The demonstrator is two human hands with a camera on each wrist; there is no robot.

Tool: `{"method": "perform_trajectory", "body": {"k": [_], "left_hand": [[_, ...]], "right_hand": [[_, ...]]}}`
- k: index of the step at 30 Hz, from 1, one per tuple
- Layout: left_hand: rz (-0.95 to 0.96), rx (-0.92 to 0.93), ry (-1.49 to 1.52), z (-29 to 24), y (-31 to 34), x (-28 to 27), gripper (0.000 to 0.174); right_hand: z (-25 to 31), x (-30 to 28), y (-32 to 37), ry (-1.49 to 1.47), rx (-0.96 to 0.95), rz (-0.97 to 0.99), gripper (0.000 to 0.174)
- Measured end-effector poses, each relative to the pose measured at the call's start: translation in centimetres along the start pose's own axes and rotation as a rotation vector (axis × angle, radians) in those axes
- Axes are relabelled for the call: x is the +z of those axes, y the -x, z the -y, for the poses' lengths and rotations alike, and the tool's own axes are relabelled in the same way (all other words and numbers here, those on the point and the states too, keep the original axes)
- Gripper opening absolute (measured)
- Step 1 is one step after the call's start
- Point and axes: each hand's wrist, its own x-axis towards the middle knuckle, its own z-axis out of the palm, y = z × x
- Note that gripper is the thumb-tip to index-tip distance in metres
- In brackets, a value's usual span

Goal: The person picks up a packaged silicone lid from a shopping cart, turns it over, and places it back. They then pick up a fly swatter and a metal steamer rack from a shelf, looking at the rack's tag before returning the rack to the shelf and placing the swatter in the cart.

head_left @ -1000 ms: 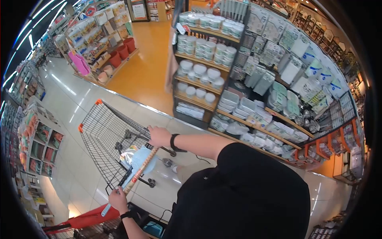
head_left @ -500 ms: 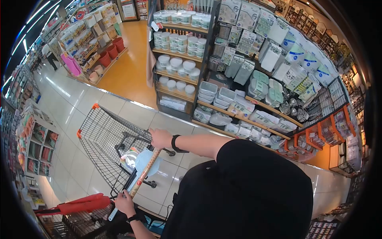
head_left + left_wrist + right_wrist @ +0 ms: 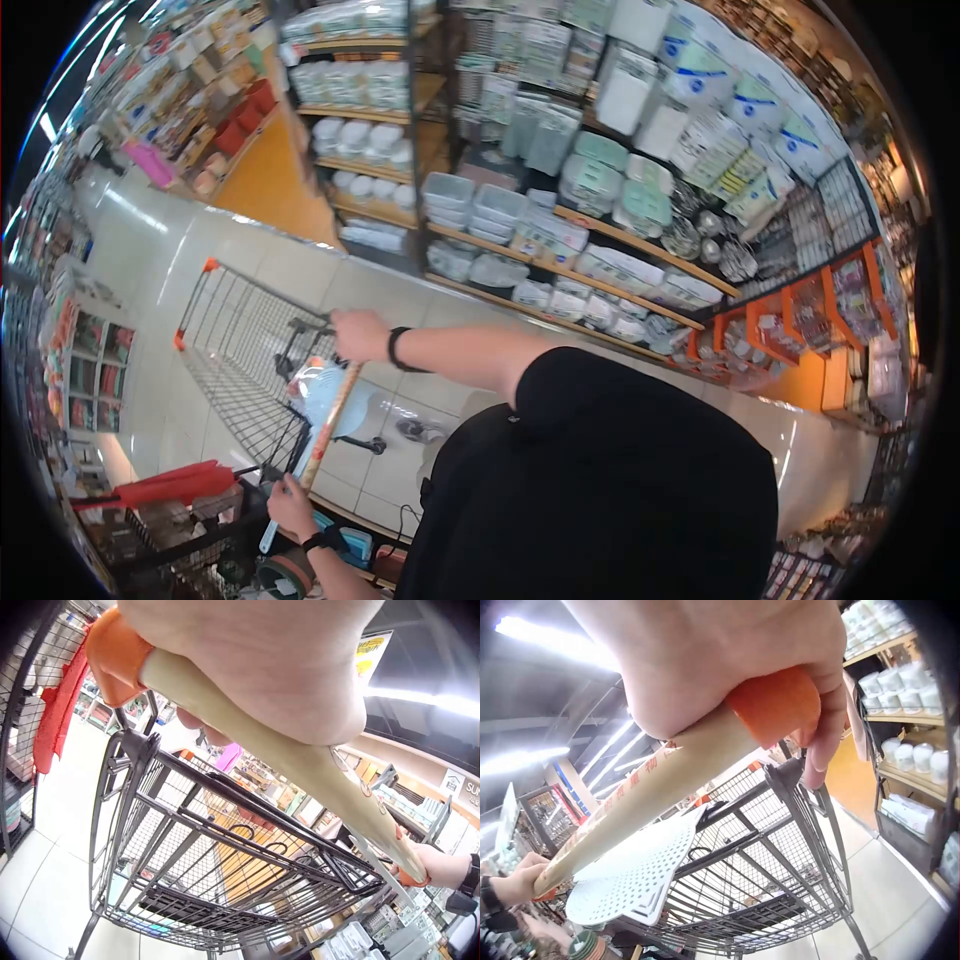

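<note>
Shopping cart (image 3: 235, 360): dark wire basket, orange front corners, standing on the tiled floor (image 3: 155, 440) in a store aisle, ahead of the person and slightly to their left. Both hands on its handle (image 3: 326, 435), spaced apart.

Right hand (image 3: 360, 336): gripping the right end, fingers wrapped down by the orange end cap (image 3: 778, 705).

Left hand (image 3: 292, 507): gripping near the left end, palm on top, fingertips showing underneath. Black band on each wrist.

Light-blue perforated paddle (image 3: 630, 881): just beside the handle, basket side; its narrow shaft passes at the left hand. Can't tell if that hand pinches it too.

Surroundings: red folded fabric item (image 3: 180, 485) to the left of the left hand; shelf unit with white tubs (image 3: 362, 140) past the right hand; stacked clear containers (image 3: 490, 205) next to that.
</note>
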Motion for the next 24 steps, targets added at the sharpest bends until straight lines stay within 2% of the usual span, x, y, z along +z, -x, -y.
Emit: {"method": "perform_trajectory", "body": {"k": [2, 6, 8, 9, 13, 16, 19, 24], "left_hand": [[0.127, -0.032, 0.102, -1.4, 1.6, -0.8, 0.046], [0.139, -0.027, 0.062, -3.6, 5.8, -0.9, 0.047], [0.131, -0.017, 0.06, -6.3, 8.1, -2.6, 0.049], [0.189, -0.049, 0.043, -7.4, 9.1, -3.3, 0.052], [0.17, -0.059, 0.059, -11.5, 14.2, -4.9, 0.05], [0.137, 0.017, 0.031, -14.2, 17.9, -6.4, 0.046], [0.203, 0.0, 0.018, -15.4, 21.1, -6.8, 0.046], [0.156, -0.002, -0.016, -16.9, 26.8, -7.6, 0.045]], "right_hand": [[-0.4, -2.0, 2.5, 0.011, -0.002, -0.022, 0.038], [-3.1, -3.6, 6.5, 0.031, -0.027, -0.058, 0.041], [-4.0, -5.8, 9.3, 0.05, -0.019, -0.066, 0.043], [-4.5, -6.7, 10.5, 0.08, -0.012, -0.045, 0.041], [-7.2, -9.5, 15.4, 0.07, 0.007, -0.01, 0.037], [-9.0, -11.6, 19.3, 0.053, 0.036, -0.006, 0.037], [-10.3, -13.3, 23.4, 0.011, 0.08, -0.047, 0.036], [-12.3, -15.5, 30.2, 0.049, 0.123, -0.042, 0.035]]}}
